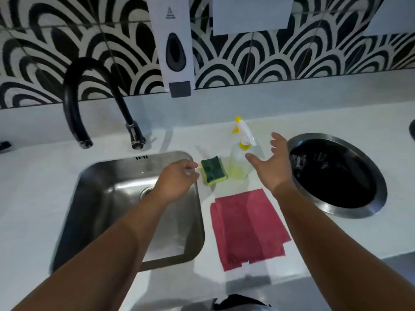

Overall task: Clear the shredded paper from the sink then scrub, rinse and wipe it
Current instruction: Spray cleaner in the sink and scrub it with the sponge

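Holding pale yellow liquid point(238, 172) — spray bottle point(237, 157) just beside sponge point(213, 170).

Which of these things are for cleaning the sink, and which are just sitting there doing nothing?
For the job: sink, tap, green sponge, spray bottle, red cloth, and probably the round bin hole for the paper.

Just sitting there: soap dispenser on the wall, white box on the wall beside it.

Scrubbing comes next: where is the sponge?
Head view: the sponge lies on the counter right of the sink, between the left hand and the spray bottle.
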`<state>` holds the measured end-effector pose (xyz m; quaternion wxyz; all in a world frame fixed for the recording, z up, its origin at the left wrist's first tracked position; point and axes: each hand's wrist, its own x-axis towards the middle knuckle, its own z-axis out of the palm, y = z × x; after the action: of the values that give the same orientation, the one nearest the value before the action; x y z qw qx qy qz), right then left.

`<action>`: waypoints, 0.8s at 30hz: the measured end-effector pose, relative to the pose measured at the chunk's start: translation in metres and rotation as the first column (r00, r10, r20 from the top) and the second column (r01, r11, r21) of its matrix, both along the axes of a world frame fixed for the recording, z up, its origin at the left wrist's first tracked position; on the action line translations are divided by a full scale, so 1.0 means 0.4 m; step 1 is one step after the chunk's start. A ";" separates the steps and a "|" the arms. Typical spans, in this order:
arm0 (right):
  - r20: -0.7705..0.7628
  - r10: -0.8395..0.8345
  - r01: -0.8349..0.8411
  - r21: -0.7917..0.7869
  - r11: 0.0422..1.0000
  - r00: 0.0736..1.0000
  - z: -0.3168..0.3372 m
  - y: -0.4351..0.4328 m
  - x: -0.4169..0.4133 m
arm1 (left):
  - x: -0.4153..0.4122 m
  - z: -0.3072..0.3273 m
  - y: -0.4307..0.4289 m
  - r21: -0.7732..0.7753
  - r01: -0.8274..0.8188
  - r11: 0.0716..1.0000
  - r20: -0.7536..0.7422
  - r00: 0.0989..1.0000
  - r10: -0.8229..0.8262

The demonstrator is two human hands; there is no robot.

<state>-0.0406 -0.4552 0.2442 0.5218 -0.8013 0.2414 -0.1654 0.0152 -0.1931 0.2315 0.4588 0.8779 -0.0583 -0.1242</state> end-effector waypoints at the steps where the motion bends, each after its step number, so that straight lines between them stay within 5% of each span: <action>1: -0.009 0.044 -0.044 -0.012 0.999 0.999 -0.002 -0.007 0.017 | 0.016 -0.015 -0.026 0.029 0.011 1.000 -0.016 1.000 -0.010; 12: -0.092 0.282 -0.294 -0.169 0.941 0.955 -0.030 -0.013 0.144 | 0.115 -0.146 -0.223 0.174 -0.135 0.975 -0.199 0.965 0.169; 16: -0.068 0.327 -0.333 -0.255 0.908 0.943 -0.027 0.008 0.177 | 0.126 -0.156 -0.217 0.056 -0.265 0.963 -0.362 0.893 0.267; 21: -0.058 0.387 -0.391 -0.209 0.896 0.920 0.003 0.060 0.179 | 0.108 -0.111 -0.106 -0.310 -0.632 0.710 -0.601 0.710 0.368; 24: -0.060 0.489 -0.489 -0.234 0.840 0.870 0.019 0.138 0.158 | 0.096 -0.079 0.011 -0.465 -0.687 0.559 -0.641 0.696 0.322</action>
<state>0.0226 -0.4000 0.2517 0.4452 -0.8936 0.0068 -0.0559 0.0536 -0.1885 0.2000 0.7586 0.5627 0.2824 -0.1676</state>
